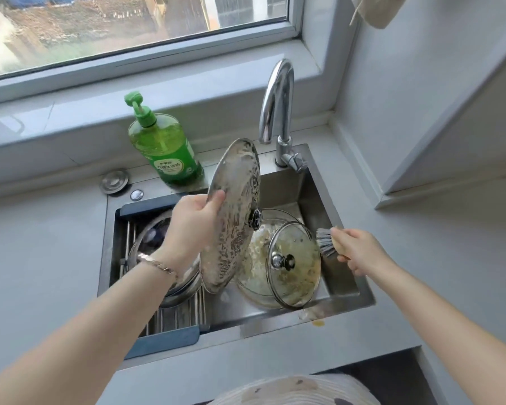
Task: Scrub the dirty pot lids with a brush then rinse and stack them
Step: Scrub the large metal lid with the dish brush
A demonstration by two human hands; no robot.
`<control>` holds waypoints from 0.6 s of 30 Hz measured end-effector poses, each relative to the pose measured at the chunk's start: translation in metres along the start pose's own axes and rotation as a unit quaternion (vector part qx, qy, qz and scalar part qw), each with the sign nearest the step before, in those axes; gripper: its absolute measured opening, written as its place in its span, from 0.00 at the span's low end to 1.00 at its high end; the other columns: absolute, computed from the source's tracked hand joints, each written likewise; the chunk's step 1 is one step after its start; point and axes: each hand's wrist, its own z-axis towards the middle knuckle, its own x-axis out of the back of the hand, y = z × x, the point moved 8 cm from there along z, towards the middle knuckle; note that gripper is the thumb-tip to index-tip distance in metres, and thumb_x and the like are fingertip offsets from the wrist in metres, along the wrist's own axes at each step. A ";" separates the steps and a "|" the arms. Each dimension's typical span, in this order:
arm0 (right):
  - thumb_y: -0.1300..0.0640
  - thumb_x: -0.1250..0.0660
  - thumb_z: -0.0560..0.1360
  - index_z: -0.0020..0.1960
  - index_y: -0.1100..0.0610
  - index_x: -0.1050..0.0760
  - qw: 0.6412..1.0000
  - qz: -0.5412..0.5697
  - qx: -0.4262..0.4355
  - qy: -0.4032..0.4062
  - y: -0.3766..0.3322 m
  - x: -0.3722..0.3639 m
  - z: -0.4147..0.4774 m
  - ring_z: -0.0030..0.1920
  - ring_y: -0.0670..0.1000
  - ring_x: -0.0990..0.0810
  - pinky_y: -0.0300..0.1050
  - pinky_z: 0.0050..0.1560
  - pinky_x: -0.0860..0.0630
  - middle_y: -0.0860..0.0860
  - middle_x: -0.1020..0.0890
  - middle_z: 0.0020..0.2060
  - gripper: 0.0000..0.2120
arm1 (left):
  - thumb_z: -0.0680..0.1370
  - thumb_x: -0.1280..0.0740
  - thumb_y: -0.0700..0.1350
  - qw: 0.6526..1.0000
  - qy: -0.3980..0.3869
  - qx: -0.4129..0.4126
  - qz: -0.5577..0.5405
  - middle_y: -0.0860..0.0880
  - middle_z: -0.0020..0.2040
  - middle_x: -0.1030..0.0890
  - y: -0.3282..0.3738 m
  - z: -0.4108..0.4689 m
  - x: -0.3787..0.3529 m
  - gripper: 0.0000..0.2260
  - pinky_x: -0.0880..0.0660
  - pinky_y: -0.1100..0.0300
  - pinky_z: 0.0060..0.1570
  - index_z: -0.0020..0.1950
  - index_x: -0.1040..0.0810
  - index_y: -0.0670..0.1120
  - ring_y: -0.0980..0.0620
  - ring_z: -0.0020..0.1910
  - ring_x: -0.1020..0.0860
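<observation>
My left hand (192,220) grips the rim of a soapy glass lid (235,214) and holds it on edge over the sink, its black knob facing right. My right hand (360,251) holds a grey-bristled brush (325,242) by its wooden handle, bristles pointing left, just right of a second dirty glass lid (294,270). That lid leans tilted in the sink basin (313,185) with another greasy lid behind it. A further lid (149,238) lies on the drain rack at the left, partly hidden by my left forearm.
A chrome faucet (276,112) arches over the sink's back edge. A green dish-soap pump bottle (164,144) stands behind the sink at the left. A blue-framed drain rack (170,320) spans the basin's left half. Food residue (311,315) spots the front right sink edge.
</observation>
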 end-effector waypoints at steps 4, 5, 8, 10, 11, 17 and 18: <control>0.46 0.39 0.78 0.56 0.56 0.27 1.000 0.008 -0.014 -0.001 0.011 0.010 -0.002 0.33 0.48 0.26 0.32 0.17 0.40 0.50 0.26 0.34 0.15 | 0.81 0.41 0.52 0.982 -0.054 -0.052 0.173 0.44 0.27 0.28 -0.006 0.012 -0.053 0.22 0.38 0.60 0.27 0.38 0.26 0.34 0.50 0.25 0.33; 0.46 0.39 0.78 0.57 0.55 0.27 1.000 0.003 -0.019 -0.002 0.014 0.011 -0.002 0.32 0.48 0.26 0.32 0.17 0.40 0.50 0.25 0.34 0.15 | 0.81 0.41 0.51 0.976 -0.059 -0.057 0.203 0.47 0.27 0.30 -0.009 0.013 -0.063 0.22 0.40 0.59 0.26 0.37 0.27 0.35 0.50 0.25 0.34; 0.45 0.40 0.78 0.58 0.54 0.27 1.000 -0.010 -0.016 -0.010 0.021 0.015 -0.002 0.37 0.49 0.22 0.30 0.17 0.39 0.49 0.23 0.36 0.15 | 0.82 0.43 0.49 0.963 -0.069 -0.052 0.254 0.48 0.27 0.31 -0.027 0.019 -0.087 0.20 0.40 0.56 0.30 0.32 0.33 0.41 0.49 0.28 0.34; 0.45 0.40 0.77 0.57 0.53 0.27 1.000 -0.017 -0.014 -0.018 0.022 0.016 0.000 0.38 0.49 0.21 0.30 0.18 0.39 0.48 0.23 0.37 0.14 | 0.82 0.44 0.49 0.959 -0.069 -0.045 0.271 0.48 0.29 0.31 -0.036 0.022 -0.096 0.20 0.37 0.55 0.33 0.31 0.34 0.43 0.47 0.31 0.32; 0.45 0.39 0.77 0.56 0.52 0.28 0.999 -0.021 -0.014 -0.021 0.022 0.016 0.000 0.38 0.49 0.21 0.31 0.19 0.39 0.47 0.23 0.37 0.13 | 0.82 0.44 0.49 0.958 -0.066 -0.045 0.275 0.49 0.29 0.31 -0.038 0.022 -0.098 0.21 0.36 0.55 0.35 0.30 0.35 0.44 0.47 0.32 0.31; 0.45 0.38 0.77 0.54 0.51 0.29 0.999 -0.025 -0.008 -0.047 0.015 0.009 0.009 0.34 0.47 0.23 0.31 0.20 0.39 0.47 0.24 0.37 0.11 | 0.83 0.46 0.49 0.956 -0.007 -0.041 0.289 0.45 0.34 0.25 -0.037 0.021 -0.092 0.20 0.31 0.52 0.39 0.33 0.33 0.44 0.42 0.38 0.25; 0.45 0.38 0.77 0.52 0.52 0.28 0.999 -0.016 -0.007 -0.051 0.012 0.007 0.011 0.31 0.46 0.25 0.31 0.19 0.39 0.48 0.25 0.34 0.11 | 0.83 0.46 0.49 0.956 -0.004 -0.035 0.292 0.45 0.34 0.25 -0.038 0.020 -0.090 0.19 0.32 0.52 0.39 0.33 0.33 0.44 0.42 0.38 0.25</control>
